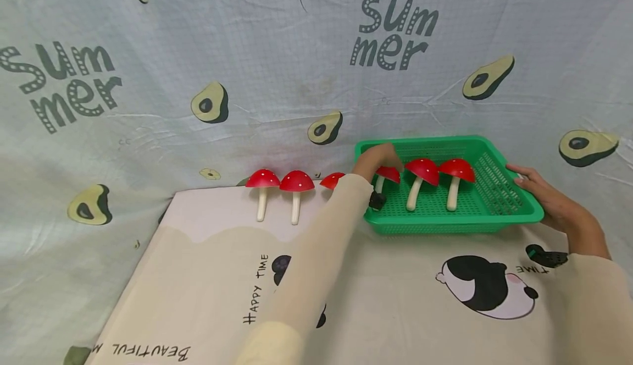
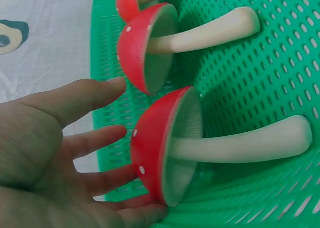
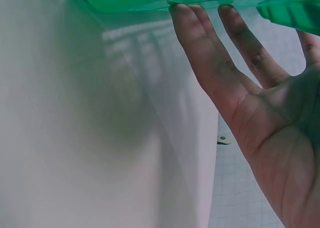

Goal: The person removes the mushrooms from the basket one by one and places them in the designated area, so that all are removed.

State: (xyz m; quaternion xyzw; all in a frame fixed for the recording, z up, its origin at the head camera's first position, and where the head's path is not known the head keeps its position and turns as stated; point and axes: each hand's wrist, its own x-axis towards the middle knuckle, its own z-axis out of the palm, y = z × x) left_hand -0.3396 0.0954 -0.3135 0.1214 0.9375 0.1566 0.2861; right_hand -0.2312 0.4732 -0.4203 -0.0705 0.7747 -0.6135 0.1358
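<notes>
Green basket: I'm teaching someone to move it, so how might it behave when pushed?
The green basket looks like thin, perforated plastic, so probably light and flexible. Broad and shallow, it seems unlikely to tip. The mushrooms inside might slide if it tilts.

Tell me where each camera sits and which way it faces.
Head: worn on the head, facing forward and down at the table, green basket and mushrooms; left sleeve, left hand, right sleeve and right hand show.
Left wrist: on the left wrist, facing past the palm and spread fingers into the basket; only the left hand shows.
Right wrist: on the right wrist, facing along the palm towards the basket's edge; only the right hand shows.
Shared: head and left wrist both show the left hand and mushrooms in the basket.
</notes>
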